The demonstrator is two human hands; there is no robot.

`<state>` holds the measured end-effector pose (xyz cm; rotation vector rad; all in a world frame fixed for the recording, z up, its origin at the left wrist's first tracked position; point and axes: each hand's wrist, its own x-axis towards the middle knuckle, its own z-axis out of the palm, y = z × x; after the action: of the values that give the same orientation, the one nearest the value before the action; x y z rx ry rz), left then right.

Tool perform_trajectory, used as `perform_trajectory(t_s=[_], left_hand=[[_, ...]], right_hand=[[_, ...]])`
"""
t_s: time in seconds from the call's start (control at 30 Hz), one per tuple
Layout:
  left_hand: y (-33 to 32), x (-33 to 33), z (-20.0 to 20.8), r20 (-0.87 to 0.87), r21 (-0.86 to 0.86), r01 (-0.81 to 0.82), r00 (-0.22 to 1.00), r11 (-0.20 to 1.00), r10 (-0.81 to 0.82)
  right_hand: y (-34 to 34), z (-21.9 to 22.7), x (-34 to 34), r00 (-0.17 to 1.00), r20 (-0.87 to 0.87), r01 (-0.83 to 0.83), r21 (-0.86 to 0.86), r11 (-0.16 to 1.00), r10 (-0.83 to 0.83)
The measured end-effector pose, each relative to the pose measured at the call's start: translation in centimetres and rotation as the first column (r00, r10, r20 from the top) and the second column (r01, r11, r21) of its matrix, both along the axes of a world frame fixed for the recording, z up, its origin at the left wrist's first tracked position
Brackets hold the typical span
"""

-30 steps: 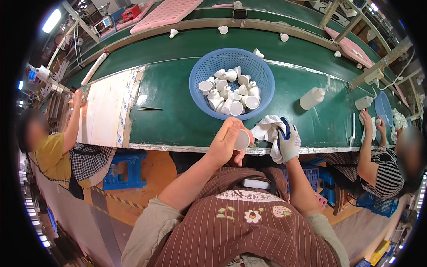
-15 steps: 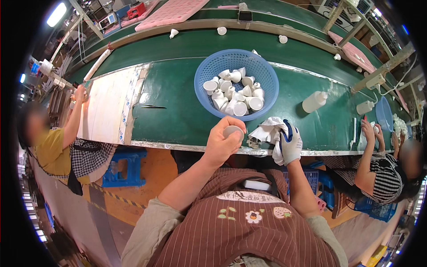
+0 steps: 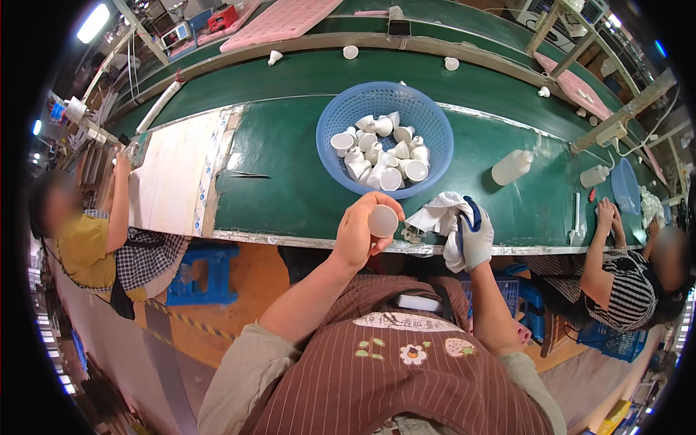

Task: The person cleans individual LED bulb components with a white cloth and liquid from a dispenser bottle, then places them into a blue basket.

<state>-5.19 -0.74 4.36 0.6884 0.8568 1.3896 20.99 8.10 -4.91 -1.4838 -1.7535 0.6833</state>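
My bare left hand (image 3: 353,237) is closed around a white spotlight-style bulb (image 3: 383,221), its round pale face turned up toward me. On my right hand (image 3: 477,243) is a whitish glove with blue edging, and its fingers grip a crumpled white cloth (image 3: 441,213) at the table's front edge. Just beyond my hands stands a round blue plastic basket (image 3: 325,156) holding several similar white bulbs (image 3: 415,171). The cloth and the held bulb are apart.
Tweezers (image 3: 249,175) lie left of the basket; a white squeeze bottle (image 3: 512,167) stands to its right. Along the far green belt (image 3: 312,65) sit several spaced bulbs. A co-worker (image 3: 90,235) is at the left, and another person (image 3: 616,275) at the right.
My left hand has turned the bulb so its round face shows more fully. Bulbs on the far belt have shifted left. Both co-workers' hands have moved; my right hand is nearly still.
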Motion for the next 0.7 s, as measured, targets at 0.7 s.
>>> perform_trajectory(t_s=[0.7], left_hand=[[0.6, 1.7, -6.2, -0.977, 0.157, 0.211, 0.178, 0.965, 0.120]], right_hand=[[3.6, 11.8, -4.1, 0.780, 0.610, -0.269, 0.128, 0.955, 0.138]])
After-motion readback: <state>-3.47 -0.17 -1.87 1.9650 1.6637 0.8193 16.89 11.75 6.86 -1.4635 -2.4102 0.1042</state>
